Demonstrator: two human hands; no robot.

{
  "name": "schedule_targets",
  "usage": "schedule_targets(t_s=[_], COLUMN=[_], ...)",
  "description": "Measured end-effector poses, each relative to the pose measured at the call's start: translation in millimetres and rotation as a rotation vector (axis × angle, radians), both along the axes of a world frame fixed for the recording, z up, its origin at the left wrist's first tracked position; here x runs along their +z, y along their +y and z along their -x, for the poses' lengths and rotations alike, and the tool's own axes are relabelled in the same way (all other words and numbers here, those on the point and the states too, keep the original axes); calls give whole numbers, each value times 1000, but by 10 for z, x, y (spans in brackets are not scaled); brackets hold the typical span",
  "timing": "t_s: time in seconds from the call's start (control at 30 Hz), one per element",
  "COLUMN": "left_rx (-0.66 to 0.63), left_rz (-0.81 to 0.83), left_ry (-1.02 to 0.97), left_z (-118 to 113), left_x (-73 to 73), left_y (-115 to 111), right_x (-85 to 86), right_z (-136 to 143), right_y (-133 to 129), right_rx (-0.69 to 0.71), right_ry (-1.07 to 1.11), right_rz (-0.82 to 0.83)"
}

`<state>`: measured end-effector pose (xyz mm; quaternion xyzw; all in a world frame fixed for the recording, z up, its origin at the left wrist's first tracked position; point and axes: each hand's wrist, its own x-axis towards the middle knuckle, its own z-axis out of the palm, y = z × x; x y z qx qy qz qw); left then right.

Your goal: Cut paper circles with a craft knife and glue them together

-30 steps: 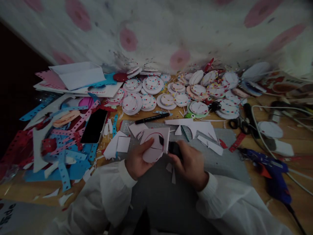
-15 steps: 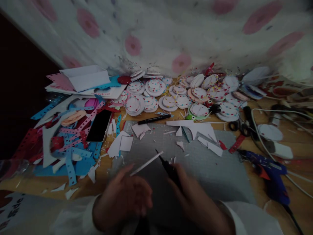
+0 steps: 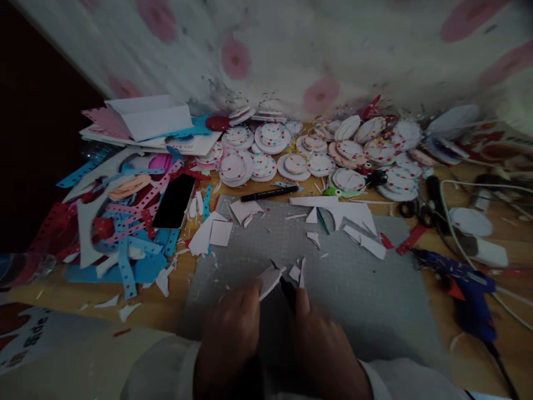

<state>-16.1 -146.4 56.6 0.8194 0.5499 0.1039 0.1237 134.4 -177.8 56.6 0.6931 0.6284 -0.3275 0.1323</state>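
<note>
A: What was seen at nine o'clock?
B: Punched foam strips [image 3: 125,233] and a phone [image 3: 175,201] were heaped there.

A: And at six?
B: A white paper piece [image 3: 268,280] was pinched in the left hand [image 3: 229,341] over the grey cutting mat [image 3: 353,289]. A black cutting tool [image 3: 287,291], scissors or a knife, not told, was gripped in the right hand [image 3: 322,347].

A: How far along was the work judged to be?
B: Many dotted discs [image 3: 270,139] were already stacked at twelve o'clock; offcuts [image 3: 350,214] were strewn about, and this piece was judged only partly trimmed.

A: At three?
B: A blue glue gun [image 3: 462,286] was laid.
</note>
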Motion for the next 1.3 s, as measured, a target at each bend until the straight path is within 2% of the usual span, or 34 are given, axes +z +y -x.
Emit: schedule_targets(t_s=[0.33, 0.57, 0.73, 0.97, 1.1, 1.23, 1.3], left_rx=[-41, -40, -47, -15, 55, 130, 155], left_rz=[-20, 0, -21, 44, 89, 271, 318], left_ry=[-137, -197, -208, -196, -143, -90, -132], left_z=[80, 115, 145, 176, 167, 165, 202], left_x=[-88, -121, -146, -147, -78, 93, 173], left_y=[-42, -46, -25, 47, 150, 349, 457], right_x=[24, 12, 13, 21, 21, -22, -56], right_z=[-65, -86, -60, 10, 43, 52, 26], right_y=[51, 102, 131, 160, 131, 75, 31], right_rx=[20, 9, 15, -1, 12, 24, 52], right_ry=[62, 113, 86, 46, 1, -58, -59], right_rz=[135, 109, 145, 155, 96, 5, -48])
